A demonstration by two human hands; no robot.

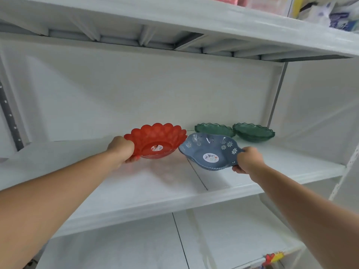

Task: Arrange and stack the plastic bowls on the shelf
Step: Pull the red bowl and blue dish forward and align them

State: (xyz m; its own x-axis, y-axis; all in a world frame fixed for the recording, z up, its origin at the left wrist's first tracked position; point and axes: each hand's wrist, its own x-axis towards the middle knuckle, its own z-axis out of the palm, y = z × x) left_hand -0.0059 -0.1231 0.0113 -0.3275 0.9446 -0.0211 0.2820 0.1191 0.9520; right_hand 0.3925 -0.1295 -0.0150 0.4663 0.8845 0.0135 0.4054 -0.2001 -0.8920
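Note:
A red scalloped plastic bowl point(157, 139) is tilted toward me above the white shelf point(136, 183), and my left hand point(122, 151) grips its left rim. Beside it on the right, a blue bowl point(208, 150) with white flower cut-outs is also tilted, its left edge close to the red bowl. My right hand point(247, 160) holds its right rim. Both bowls carry a round sticker inside. Two green wavy-edged bowls point(214, 129) point(253, 132) sit side by side on the shelf at the back right.
The shelf above point(174, 18) overhangs close over the bowls and carries packaged goods at the top right. A lower shelf point(136, 245) lies below. A grey upright point(276, 94) stands right of the green bowls.

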